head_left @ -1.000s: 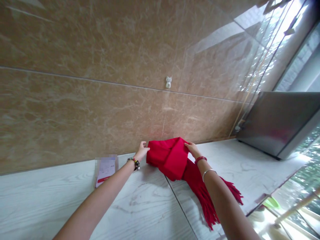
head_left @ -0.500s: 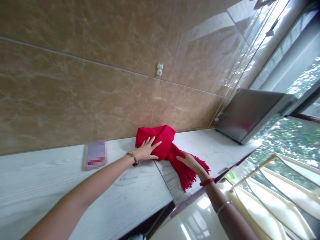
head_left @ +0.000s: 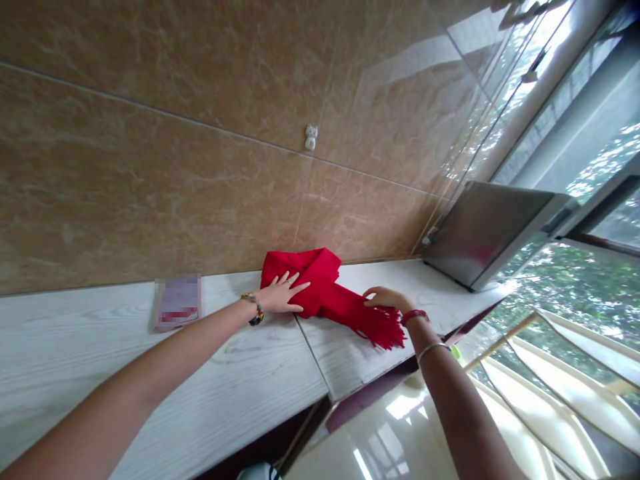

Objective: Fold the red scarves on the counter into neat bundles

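Note:
A red scarf (head_left: 320, 287) lies partly folded on the white wood-grain counter (head_left: 240, 373), its bulk against the wall. One end, with a tasselled fringe, runs out to the right. My left hand (head_left: 281, 293) rests flat on the folded bulk, fingers spread. At the far edge of the fringed end is my right hand (head_left: 389, 299), its fingers curled round the cloth near the tassels. What lies under the right palm is hidden.
A flat packet, blurred out (head_left: 179, 303), lies on the counter at left. At the right end stands a grey metal box-like appliance (head_left: 490, 227) by the window. A cream rack (head_left: 540, 387) is at lower right. A small white cat figure (head_left: 311, 137) sticks to the tiled wall.
The scarf's fringed end has swung away from the counter's front edge and its tassels are gathered closer. My right hand has shifted to its far edge and curled. My left hand stays on the scarf.

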Motion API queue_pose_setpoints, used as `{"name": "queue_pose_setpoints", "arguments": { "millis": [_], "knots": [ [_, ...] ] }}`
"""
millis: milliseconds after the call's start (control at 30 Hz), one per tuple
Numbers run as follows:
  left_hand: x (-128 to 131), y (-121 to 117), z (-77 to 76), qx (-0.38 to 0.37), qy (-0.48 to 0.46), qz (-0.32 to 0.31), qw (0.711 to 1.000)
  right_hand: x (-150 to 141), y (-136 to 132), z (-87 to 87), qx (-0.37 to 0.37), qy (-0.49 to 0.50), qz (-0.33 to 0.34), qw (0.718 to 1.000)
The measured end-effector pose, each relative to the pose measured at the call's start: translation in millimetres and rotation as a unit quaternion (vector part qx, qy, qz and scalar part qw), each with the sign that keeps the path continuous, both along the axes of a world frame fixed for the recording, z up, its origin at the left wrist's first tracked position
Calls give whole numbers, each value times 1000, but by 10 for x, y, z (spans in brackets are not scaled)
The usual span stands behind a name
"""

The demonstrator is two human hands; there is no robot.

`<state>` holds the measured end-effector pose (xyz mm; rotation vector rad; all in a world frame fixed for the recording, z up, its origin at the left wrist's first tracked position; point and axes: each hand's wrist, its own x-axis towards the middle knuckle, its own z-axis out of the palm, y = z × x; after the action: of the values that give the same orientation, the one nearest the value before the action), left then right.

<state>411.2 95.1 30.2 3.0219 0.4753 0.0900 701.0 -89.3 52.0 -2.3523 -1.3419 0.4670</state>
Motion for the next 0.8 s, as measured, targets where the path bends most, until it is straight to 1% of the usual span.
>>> {"name": "queue_pose_setpoints", "arguments": {
  "millis": [100,200,233,300,367,433,567,633,700,800],
  "knots": [
    [10,-40,25,26,-11,-5,1000,-76,38,-203,9,-56,-3,998],
    [28,-55,25,37,-14,-5,999,-262,-58,-419,58,-119,-8,991],
    [35,-50,16,37,-14,-4,999,-326,-116,-483,78,-150,3,986],
    [50,-30,-10,35,-13,-2,999,-436,-245,-589,99,-218,48,970],
    [64,-7,-37,33,-14,2,999,-507,-359,-640,85,-270,99,954],
    [75,9,-52,28,-16,6,999,-531,-431,-622,55,-291,122,947],
    [83,13,-44,18,-19,9,1000,-489,-468,-448,20,-318,162,934],
    [88,16,-37,16,-20,12,1000,-462,-470,-372,23,-335,174,926],
    [96,23,-38,13,-19,17,1000,-438,-480,-339,38,-350,173,920],
    [109,44,-59,4,-16,26,1000,-397,-520,-383,67,-374,160,911]
  ]
}}
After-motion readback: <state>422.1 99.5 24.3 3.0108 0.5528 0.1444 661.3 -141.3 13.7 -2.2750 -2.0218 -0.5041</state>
